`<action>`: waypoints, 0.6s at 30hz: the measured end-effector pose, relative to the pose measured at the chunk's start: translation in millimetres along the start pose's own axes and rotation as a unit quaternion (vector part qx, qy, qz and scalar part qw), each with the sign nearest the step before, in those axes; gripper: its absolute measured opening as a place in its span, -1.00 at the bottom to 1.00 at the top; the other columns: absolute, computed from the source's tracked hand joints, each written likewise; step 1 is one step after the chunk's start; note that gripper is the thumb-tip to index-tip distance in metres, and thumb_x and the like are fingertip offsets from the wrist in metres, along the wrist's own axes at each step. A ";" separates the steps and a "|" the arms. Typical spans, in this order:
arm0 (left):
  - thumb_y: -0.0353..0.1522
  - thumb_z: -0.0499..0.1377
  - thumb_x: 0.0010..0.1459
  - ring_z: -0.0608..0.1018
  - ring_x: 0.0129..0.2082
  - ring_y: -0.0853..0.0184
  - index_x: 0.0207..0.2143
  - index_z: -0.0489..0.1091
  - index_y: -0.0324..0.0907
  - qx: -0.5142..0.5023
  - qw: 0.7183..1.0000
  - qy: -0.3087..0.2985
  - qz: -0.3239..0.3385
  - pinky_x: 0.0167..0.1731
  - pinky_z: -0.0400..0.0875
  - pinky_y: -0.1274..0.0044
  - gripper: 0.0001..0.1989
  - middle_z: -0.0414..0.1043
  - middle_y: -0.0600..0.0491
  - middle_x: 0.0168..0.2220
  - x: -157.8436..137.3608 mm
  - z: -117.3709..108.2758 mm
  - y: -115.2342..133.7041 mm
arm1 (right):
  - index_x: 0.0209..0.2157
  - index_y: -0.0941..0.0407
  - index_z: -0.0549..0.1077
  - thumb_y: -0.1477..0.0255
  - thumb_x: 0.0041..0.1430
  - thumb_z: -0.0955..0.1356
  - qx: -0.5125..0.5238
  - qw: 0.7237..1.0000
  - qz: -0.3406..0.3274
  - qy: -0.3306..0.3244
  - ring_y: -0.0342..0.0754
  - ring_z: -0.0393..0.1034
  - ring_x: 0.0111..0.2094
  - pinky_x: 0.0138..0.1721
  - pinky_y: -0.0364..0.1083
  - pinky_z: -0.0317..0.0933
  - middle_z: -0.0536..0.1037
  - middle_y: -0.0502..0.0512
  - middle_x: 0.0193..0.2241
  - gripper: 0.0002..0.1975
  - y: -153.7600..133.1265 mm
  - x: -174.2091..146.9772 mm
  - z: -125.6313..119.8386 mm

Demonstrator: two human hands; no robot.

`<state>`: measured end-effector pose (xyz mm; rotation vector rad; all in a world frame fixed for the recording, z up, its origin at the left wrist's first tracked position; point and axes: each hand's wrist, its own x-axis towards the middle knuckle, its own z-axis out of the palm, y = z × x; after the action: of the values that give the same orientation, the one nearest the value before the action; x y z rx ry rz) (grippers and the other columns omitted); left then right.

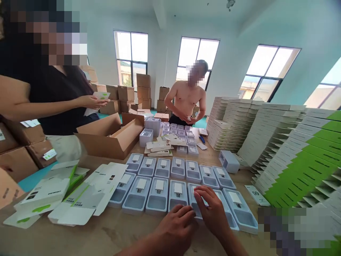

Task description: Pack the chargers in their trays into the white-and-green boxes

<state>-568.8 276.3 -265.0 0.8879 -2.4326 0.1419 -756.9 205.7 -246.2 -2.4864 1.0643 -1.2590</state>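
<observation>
Two rows of grey-white plastic trays lie before me, most holding a small white device with a short metal connector at the far end and a bare hollow at the near end. My right hand bends over a near-row tray, its thumb and fingers closed around the white piece there, which they mostly cover. Just left of it, my left hand is closed by the tray's near edge with fingers curled. Whatever it may hold is hidden.
Flattened white-green cartons lie left, beside an open cardboard box. Tall stacks of white-green boxes line the right. A co-worker stands across the table; another person's hand holds cards at left. More trays stand behind.
</observation>
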 end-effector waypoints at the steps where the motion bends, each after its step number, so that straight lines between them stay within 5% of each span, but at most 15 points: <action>1: -0.40 0.20 0.24 0.56 -0.07 0.22 -0.18 0.44 -0.19 0.013 1.000 0.024 0.016 -0.07 0.45 0.38 -0.90 0.58 -0.02 -0.13 0.1 3.4 0.3 | -0.22 0.06 0.55 0.48 0.43 0.28 0.033 0.999 -0.009 0.026 0.03 0.49 -0.10 -0.03 0.02 0.41 0.61 0.15 -0.19 -0.80 -10.6 -5.6 4.0; 4: -0.42 0.23 0.12 0.50 -0.36 0.31 -0.45 0.38 -0.16 0.044 0.992 0.096 0.069 -0.43 0.31 0.43 -0.91 0.50 0.07 -0.42 0.0 12.3 0.9 | -0.32 0.04 0.51 0.49 0.41 0.30 0.112 0.990 -0.032 0.074 -0.05 0.51 -0.21 -0.15 -0.09 0.42 0.60 0.06 -0.31 -0.79 -36.2 -21.1 14.7; 11: -0.35 0.22 0.05 0.47 -0.41 0.31 -0.56 0.30 -0.13 0.073 0.985 0.109 0.111 -0.55 0.19 0.40 -0.82 0.46 0.07 -0.46 5.7 -4.3 4.7 | -0.35 0.04 0.50 0.47 0.42 0.29 0.129 0.986 -0.055 0.085 -0.05 0.53 -0.28 -0.21 -0.12 0.44 0.59 0.07 -0.36 -0.76 -40.1 -24.9 15.9; 15: -0.36 0.18 0.16 0.56 -0.30 0.30 -0.36 0.40 -0.10 0.111 0.987 0.080 -0.079 -0.31 0.42 0.43 -0.97 0.53 0.08 -0.36 -15.2 -46.1 -10.3 | -0.30 0.05 0.51 0.46 0.40 0.31 0.125 0.985 -0.085 0.082 -0.03 0.55 -0.25 -0.18 -0.10 0.45 0.60 0.09 -0.33 -0.82 -31.8 -26.4 14.2; 18: -0.44 0.07 0.27 0.59 -0.15 0.22 -0.17 0.43 -0.14 0.169 0.946 0.090 -0.262 -0.12 0.48 0.37 -0.84 0.56 -0.07 -0.17 -60.3 -87.9 -36.8 | -0.28 0.06 0.51 0.44 0.39 0.32 0.114 0.986 -0.099 0.068 -0.01 0.55 -0.22 -0.16 -0.09 0.46 0.61 0.12 -0.29 -0.86 -30.5 -29.4 14.4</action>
<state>-467.6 306.0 -225.1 1.5668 -1.9547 0.4281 -741.6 245.0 -261.1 -2.4048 0.6644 -1.5298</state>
